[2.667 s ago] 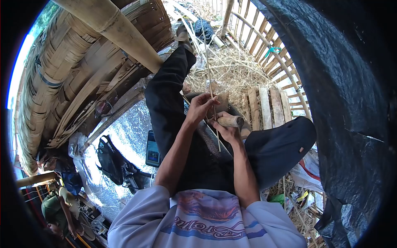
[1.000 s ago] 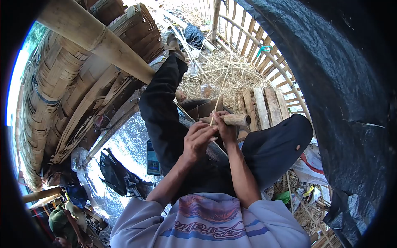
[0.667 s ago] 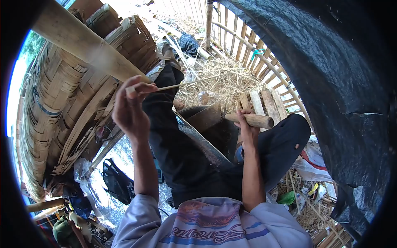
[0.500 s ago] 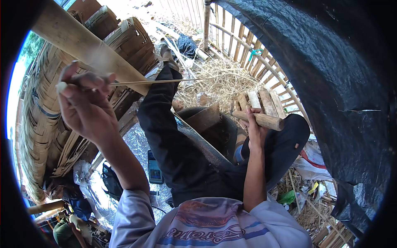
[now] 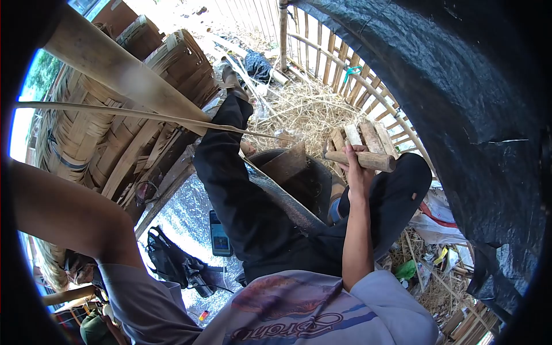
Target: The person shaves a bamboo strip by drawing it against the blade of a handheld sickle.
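Note:
My left hand is beyond the left edge of the view; only the forearm (image 5: 63, 210) shows, stretched out that way. A long, thin bamboo strip (image 5: 167, 118) runs from the left edge across my lower leg toward the middle. What holds its left end is out of view. My right hand (image 5: 357, 172) grips a wooden-handled tool (image 5: 376, 161) by its thick round handle, above my bent right knee. A thin, dark metal part shows at the handle's left end; I cannot make out the blade's shape.
A thick bamboo pole (image 5: 132, 80) slants across the upper left beside woven bamboo baskets (image 5: 80, 138). Between my legs stands a dark tub (image 5: 310, 184). A phone (image 5: 220, 236) and black bag (image 5: 167, 256) lie on silvery sheeting. Shavings (image 5: 316, 106) and a dark tarp (image 5: 437, 103) are nearby.
My left hand has swung left and out of view. The bamboo strip has shifted left, now reaching the left edge. My right hand with the wooden-handled tool has stayed almost in place.

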### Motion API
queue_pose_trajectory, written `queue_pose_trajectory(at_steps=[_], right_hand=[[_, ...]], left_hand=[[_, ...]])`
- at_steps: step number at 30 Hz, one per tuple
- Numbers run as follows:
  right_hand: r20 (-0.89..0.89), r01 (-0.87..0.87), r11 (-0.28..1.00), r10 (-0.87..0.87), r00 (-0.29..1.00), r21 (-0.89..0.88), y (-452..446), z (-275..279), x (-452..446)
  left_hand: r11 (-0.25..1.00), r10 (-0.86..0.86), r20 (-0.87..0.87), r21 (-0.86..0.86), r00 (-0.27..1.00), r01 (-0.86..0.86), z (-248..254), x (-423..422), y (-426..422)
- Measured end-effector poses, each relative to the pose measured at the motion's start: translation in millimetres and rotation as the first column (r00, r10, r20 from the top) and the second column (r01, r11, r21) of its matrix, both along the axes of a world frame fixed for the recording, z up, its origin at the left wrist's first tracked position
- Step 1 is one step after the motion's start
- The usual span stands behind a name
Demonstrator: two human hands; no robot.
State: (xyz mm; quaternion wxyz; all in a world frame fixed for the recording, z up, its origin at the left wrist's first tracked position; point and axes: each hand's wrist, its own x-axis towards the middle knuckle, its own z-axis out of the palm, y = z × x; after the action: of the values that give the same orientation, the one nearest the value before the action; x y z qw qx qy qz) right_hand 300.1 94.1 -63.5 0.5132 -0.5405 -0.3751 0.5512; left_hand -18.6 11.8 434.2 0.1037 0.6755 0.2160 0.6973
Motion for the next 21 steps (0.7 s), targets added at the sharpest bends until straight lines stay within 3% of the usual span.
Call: queue_pose_trajectory(at_steps=[9,21], right_hand=[[0.008,-0.021,1.000,0.021,1.000,-0.002,-1,4,1],[-0.021,-0.005,1.000,0.005,1.000,-0.001,-1,-3,2]], left_hand=[[0.981,0.163,-0.107,-0.088,0.981,-0.172,-2,-3,41],[0.976,0.171,-0.111,-0.117,0.979,-0.184,-12,-4,53]])
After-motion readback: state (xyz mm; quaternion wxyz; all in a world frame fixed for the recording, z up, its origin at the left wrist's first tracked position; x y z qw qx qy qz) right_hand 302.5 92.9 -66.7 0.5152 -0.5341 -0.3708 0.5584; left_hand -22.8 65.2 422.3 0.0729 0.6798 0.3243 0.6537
